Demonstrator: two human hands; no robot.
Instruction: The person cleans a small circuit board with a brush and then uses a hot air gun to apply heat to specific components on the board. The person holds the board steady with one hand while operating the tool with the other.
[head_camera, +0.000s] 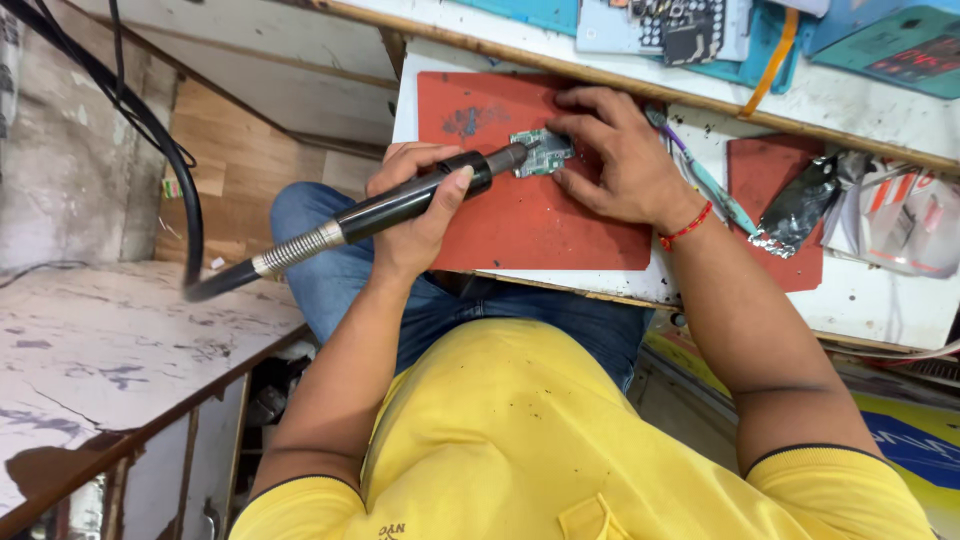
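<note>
My left hand (420, 205) is wrapped tight around a black hot air tool (400, 205), with my thumb lying along the top of it. The tool has a silver spring part at the back and a black hose (190, 215) that bends up and away to the far left corner. Its metal tip points at a small green circuit board (543, 154) and sits right at the board's left end.

The board lies on a red mat (530, 215), near the middle of the mat's far edge. The mat sits on a white table (880, 300), close to the table's left edge.

My right hand (610, 150) rests flat on the mat. Its fingers are spread a little and press on the board from the top and right, so the board is pinned between them. A red thread band (685, 227) goes around that wrist.

Just right of my hand lie tweezers (715, 190), then a second red mat (775, 190) with a crumpled shiny foil piece (800, 205) on it.
</note>
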